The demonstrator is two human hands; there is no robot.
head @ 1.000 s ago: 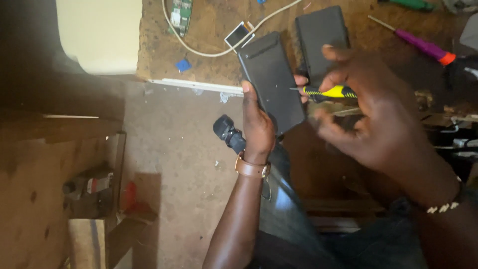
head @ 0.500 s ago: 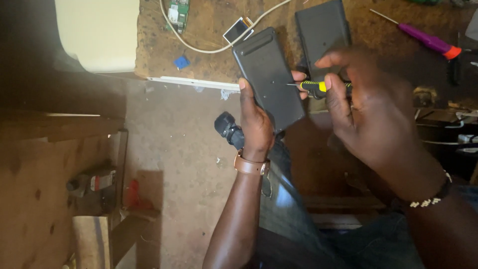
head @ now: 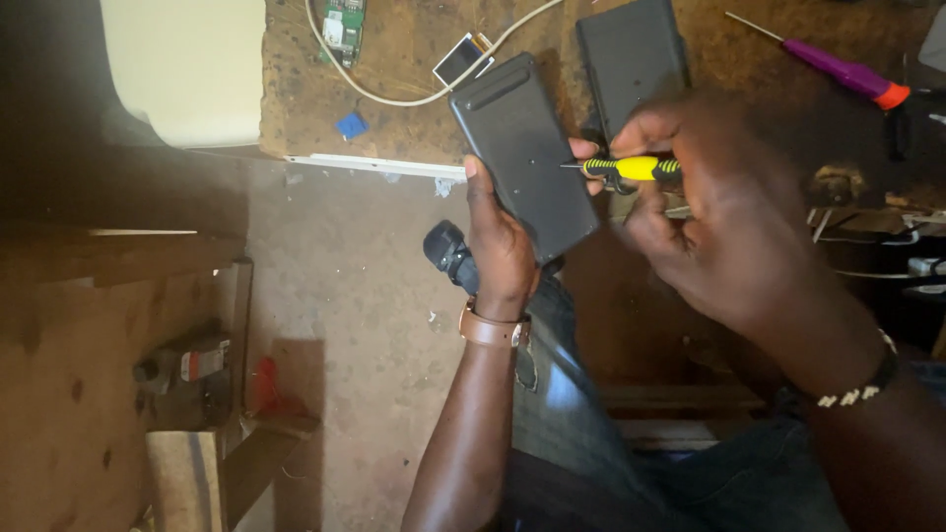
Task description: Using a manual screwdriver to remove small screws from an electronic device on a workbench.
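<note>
Screwdriver (head: 631, 168) handle mostly hidden in right hand (head: 729, 217), tip visible.

Dark grey flat device (head: 527, 158) was held tilted, back facing up; yellow-handled screwdriver (head: 631, 168) lay level, tip at its right edge.

Bench: I see a worn wooden worktop (head: 394, 128)
On it: dark slab case (head: 631, 54), purple screwdriver (head: 838, 71), green circuit board (head: 343, 25), white cable (head: 394, 97)

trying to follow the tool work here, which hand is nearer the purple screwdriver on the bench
Right. The right hand, holding a yellow screwdriver, is just below and left of the purple screwdriver. The left hand is farther left, gripping the dark phone.
</note>
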